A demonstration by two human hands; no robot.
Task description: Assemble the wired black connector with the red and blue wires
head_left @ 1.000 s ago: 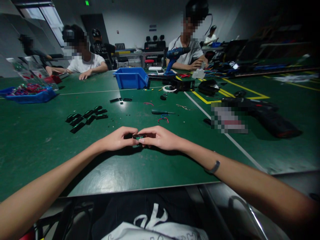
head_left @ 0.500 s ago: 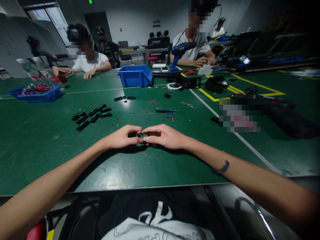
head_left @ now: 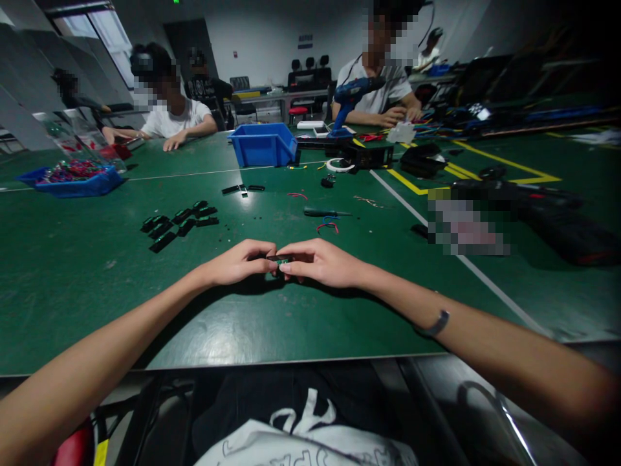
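Nearer us than the screwdriver (head_left: pixel 317 212), our left hand (head_left: pixel 237 264) and right hand (head_left: pixel 326 264), nearly closed, pinch a likely light, stiff circuit piece (head_left: pixel 280 260) by its ends.

The desk (head_left: pixel 208 323) is green. Relative to the blue open bin (head_left: pixel 264 145), a blue-and-black drill (head_left: pixel 349 103) is to the right, yellow stripes (head_left: pixel 504 163) lie farther right, and red, green and purple pieces (head_left: pixel 72 171) fill a blue tray (head_left: pixel 92 186) to the left.

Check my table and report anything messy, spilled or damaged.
Short red wire scraps and dark specks lie loose on the green table, like litter. I see no spill or breakage. Fingers partly cover the small part between the left hand and right hand, so its condition is unclear.
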